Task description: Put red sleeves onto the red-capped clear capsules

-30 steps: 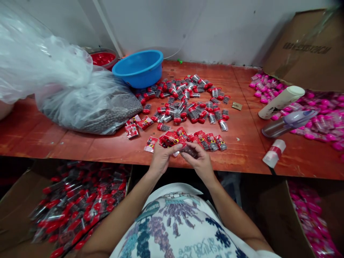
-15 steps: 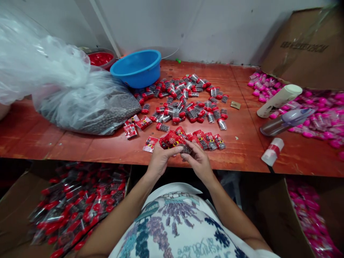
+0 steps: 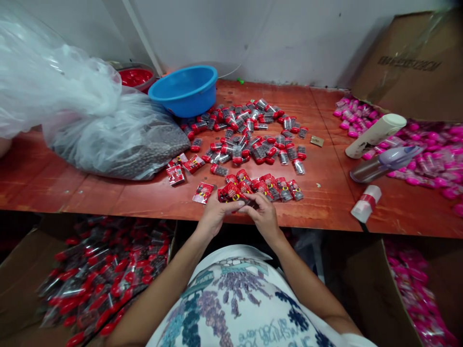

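Note:
Near the table's front edge, my left hand (image 3: 216, 212) is closed on a red printed packet (image 3: 231, 193), its thumb laid across the lower part. From the other side my right hand (image 3: 263, 214) grips the same packet's dark lower end with bent fingers, which partly hide it. Just beyond and to the right lies a row of red printed packets (image 3: 284, 189) with dark contents. A flat red printed card (image 3: 203, 193) rests left of my left hand. Farther back spreads a heap of small clear containers with red caps (image 3: 237, 153), filled with something dark.
A blue basin (image 3: 184, 91) and a clear plastic sack (image 3: 119, 135) of dark beads stand at the left. To the right are a white bottle (image 3: 376, 136), a purple-lidded bottle (image 3: 385, 164), a white roll (image 3: 366, 203) and pink-capped containers (image 3: 430, 164). Cartons sit under the table.
Both hands have come slightly lower, still holding the packet. The packet, tilted up with its dark end showing before, now lies flatter, and another packet behind it shows more.

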Demonstrator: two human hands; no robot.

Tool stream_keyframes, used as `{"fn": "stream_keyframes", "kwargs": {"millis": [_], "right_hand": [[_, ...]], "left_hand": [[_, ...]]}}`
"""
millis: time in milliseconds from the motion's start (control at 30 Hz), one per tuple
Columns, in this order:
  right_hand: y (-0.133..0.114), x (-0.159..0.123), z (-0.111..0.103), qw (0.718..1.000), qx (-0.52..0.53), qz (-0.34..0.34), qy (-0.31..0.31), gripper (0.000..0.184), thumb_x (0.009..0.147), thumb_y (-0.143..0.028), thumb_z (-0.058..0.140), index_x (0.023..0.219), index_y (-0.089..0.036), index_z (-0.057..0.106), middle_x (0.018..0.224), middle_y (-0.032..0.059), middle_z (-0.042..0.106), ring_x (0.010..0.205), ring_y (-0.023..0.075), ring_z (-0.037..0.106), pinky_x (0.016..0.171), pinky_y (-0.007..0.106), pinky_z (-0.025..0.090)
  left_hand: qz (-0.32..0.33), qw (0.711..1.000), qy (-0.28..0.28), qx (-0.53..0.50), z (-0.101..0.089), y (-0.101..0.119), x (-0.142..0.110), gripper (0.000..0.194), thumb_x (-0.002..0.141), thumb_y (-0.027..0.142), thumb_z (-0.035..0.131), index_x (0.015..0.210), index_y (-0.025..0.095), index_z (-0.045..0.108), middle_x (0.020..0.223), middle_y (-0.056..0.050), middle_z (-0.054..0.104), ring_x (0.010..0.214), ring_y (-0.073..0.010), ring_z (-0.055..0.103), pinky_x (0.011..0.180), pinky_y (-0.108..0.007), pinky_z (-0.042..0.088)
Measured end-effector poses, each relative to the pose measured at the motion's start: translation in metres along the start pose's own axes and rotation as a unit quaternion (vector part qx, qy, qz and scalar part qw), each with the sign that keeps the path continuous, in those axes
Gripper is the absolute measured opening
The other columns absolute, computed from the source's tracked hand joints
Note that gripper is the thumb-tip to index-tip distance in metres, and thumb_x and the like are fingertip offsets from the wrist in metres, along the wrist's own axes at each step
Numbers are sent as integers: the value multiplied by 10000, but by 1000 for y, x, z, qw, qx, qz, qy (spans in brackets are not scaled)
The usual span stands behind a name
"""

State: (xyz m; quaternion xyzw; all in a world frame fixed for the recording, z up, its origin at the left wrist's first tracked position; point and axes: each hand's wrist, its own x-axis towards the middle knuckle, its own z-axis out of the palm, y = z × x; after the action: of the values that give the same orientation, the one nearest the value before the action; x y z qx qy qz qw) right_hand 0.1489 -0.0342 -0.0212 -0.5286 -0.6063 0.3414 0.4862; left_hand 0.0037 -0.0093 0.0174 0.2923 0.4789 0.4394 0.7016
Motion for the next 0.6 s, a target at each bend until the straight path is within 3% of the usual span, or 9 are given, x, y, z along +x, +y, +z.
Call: {"fn": "stream_keyframes", "kwargs": {"millis": [133, 267, 400, 467, 600], "right_hand": [[5, 2, 0, 1000, -24, 5, 16, 210, 823, -327, 658, 1013, -241, 683, 835, 7, 615, 739, 160, 573, 665, 268, 464], [8, 13, -11, 993, -103, 20, 52, 274, 825, -381, 656, 1054, -231, 673, 921, 33, 637, 785, 179, 586, 727, 294, 464], [7, 22, -16, 974, -210, 40, 79, 397, 815, -412, 660, 1172, -240, 645, 1055, 90, 607, 912, 242, 587, 765, 342, 469], [3, 21, -11, 980, -186, 35, 64, 436, 820, -402, 656, 1226, -250, 614, 1087, 97, 598, 930, 242, 587, 767, 340, 480], [-3, 14, 7, 999, -13, 43, 5, 458, 841, -349, 632, 1286, -276, 549, 994, 40, 650, 789, 173, 618, 709, 277, 508]], "left_hand": [[-17, 999, -12, -36, 2, -2, 4, 377, 534, 134, 839, 881, 108, 694, 844, -95, 743, 714, -193, 694, 703, -304, 560], [-11, 995, 41, -94, -4, 0, 12, 276, 607, 175, 799, 852, 127, 681, 810, -80, 741, 699, -196, 697, 648, -307, 580], [8, 990, 79, -114, -10, -2, 17, 300, 593, 135, 798, 864, 133, 669, 808, -64, 738, 656, -177, 688, 603, -288, 583], [22, 991, 64, -113, -9, -3, 17, 339, 600, 139, 803, 912, 135, 673, 828, -60, 737, 659, -163, 684, 607, -264, 576], [39, 992, 48, -113, 0, -6, 16, 393, 601, 140, 811, 972, 135, 680, 854, -57, 740, 692, -150, 686, 641, -236, 564]]}}
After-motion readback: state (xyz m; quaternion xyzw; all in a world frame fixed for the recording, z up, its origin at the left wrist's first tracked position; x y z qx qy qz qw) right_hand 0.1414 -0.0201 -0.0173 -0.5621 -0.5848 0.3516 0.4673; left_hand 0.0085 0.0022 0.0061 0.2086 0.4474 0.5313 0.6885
